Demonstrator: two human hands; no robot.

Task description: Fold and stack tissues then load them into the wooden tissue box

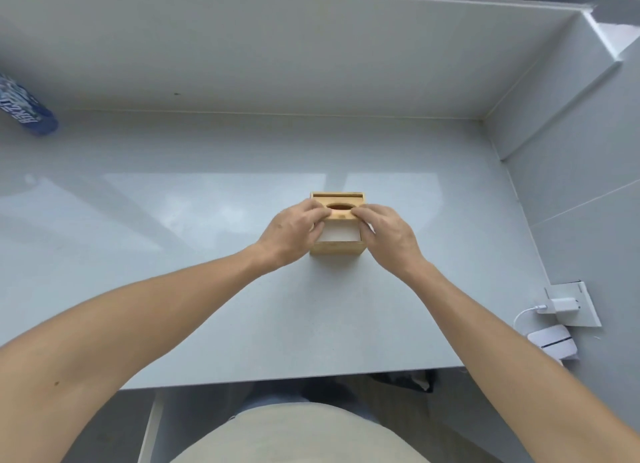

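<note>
A small wooden tissue box point(337, 247) stands in the middle of the pale grey table point(173, 254). Its sliding wooden lid point(341, 214), with an oval slot, covers only the far part of the top. White folded tissues point(337, 234) show in the uncovered near part of the box. My left hand point(294, 230) grips the lid's left edge with its fingertips. On the opposite side, my right hand point(384, 230) pinches the lid's right edge. Both hands rest against the box's sides.
A blue-and-white packet point(26, 109) lies at the far left of the table. At the right wall sit a socket with a white charger point(564, 305) and a white device point(552, 341). Walls close the back and right sides.
</note>
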